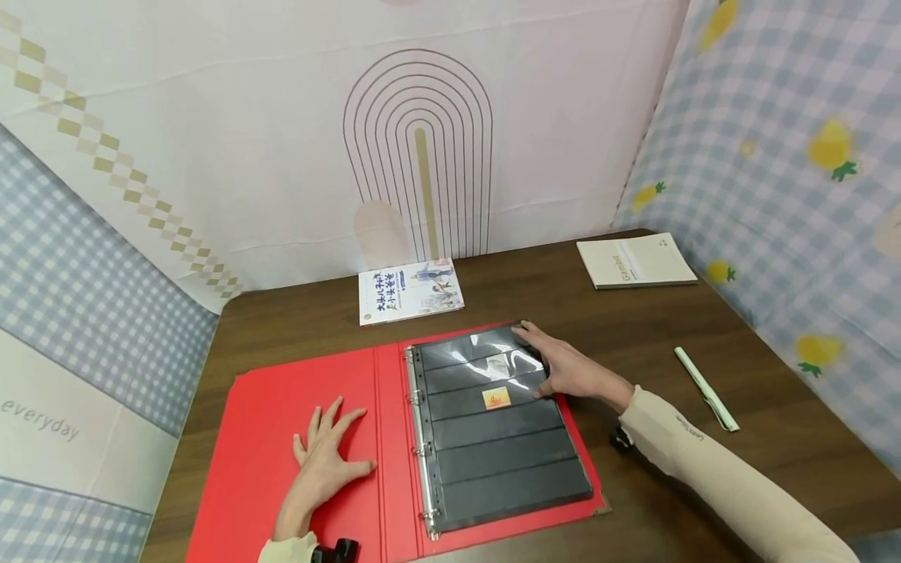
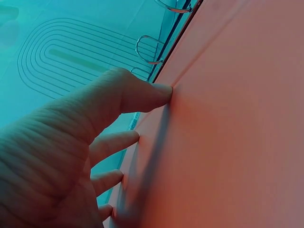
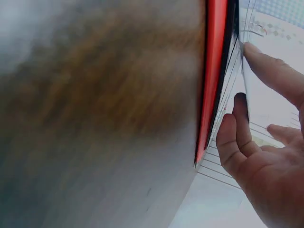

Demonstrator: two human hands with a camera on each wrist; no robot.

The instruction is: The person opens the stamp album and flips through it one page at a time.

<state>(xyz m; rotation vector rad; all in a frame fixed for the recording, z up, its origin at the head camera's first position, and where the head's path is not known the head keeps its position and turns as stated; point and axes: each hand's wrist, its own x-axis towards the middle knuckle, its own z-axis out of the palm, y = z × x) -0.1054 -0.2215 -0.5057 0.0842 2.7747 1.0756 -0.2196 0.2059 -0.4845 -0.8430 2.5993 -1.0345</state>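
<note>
A red ring binder lies spread open on the table, with a black stamp page of several clear pockets on its metal rings. A small orange-yellow stamp shows in one pocket, a paler stamp in the pocket above. My left hand rests with spread fingers on the bare inside cover; its thumb touches the red surface near the spine. At the page's upper right edge, my right hand pinches the page between thumb and fingers, its edge lifted slightly off the binder.
A white picture-covered booklet lies behind the binder. Farther right are a cream notebook and a pale green pen on the dark wooden table. Patterned cloth hangs along the back and sides.
</note>
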